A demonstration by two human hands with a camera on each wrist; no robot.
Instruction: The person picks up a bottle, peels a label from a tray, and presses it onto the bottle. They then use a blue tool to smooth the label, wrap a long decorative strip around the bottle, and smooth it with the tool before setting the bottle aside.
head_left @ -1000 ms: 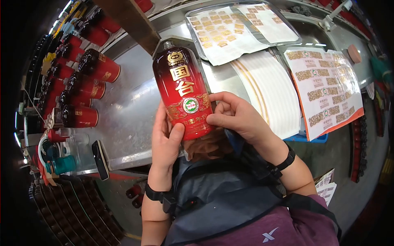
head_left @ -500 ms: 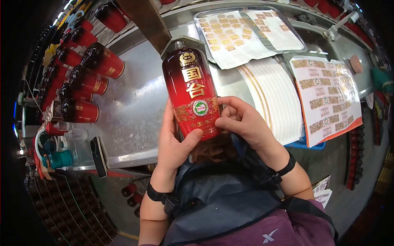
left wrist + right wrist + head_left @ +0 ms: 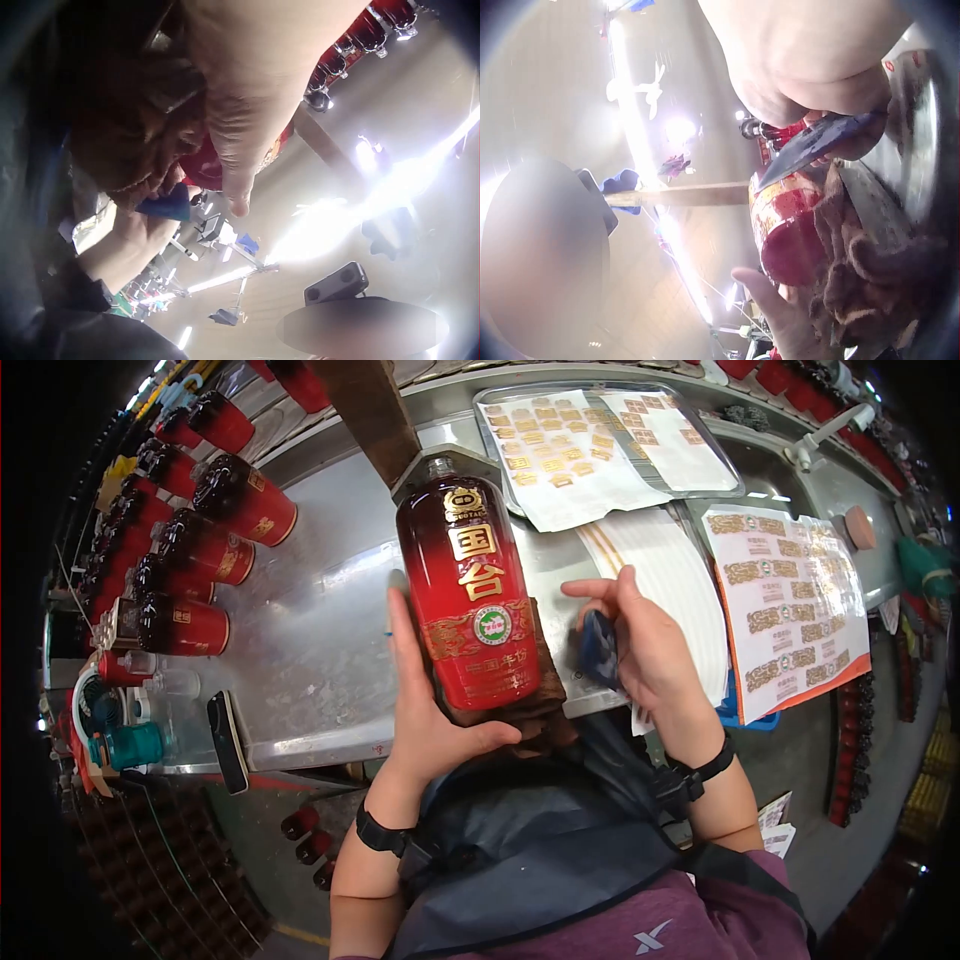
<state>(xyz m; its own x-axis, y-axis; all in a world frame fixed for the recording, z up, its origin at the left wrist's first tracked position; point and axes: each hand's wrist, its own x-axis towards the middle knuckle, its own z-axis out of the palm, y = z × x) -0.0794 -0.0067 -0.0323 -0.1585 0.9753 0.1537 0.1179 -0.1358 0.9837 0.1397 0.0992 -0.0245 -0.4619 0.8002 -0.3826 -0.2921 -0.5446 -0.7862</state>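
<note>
A red and black bottle (image 3: 470, 585) with gold characters and a green-white round emblem lies with its neck pointing away, its base over brown cloth (image 3: 545, 730). Along its left side runs the left hand (image 3: 425, 710), fingers straight and thumb stretched out beside the base. In the left wrist view that thumb of the left hand (image 3: 251, 105) crosses in front of the red bottle (image 3: 202, 165). To the bottle's right and apart from it, the right hand (image 3: 660, 660) grips a flat dark blue piece (image 3: 598, 648), also visible as a thin blade (image 3: 817, 146) in the right wrist view.
More red bottles (image 3: 245, 500) stand at the left, near a phone (image 3: 228, 740) and a teal-lidded jar (image 3: 135, 744). A tray (image 3: 735, 470) with gold label pieces, white strips (image 3: 690, 600) and a printed label sheet (image 3: 785, 595) lie right. A brown post (image 3: 365, 415) rises behind the bottle.
The right hand has left the bottle and moved right, with the blue piece now showing more clearly in it. The left thumb has come off the bottle's front and dropped beside the base.
</note>
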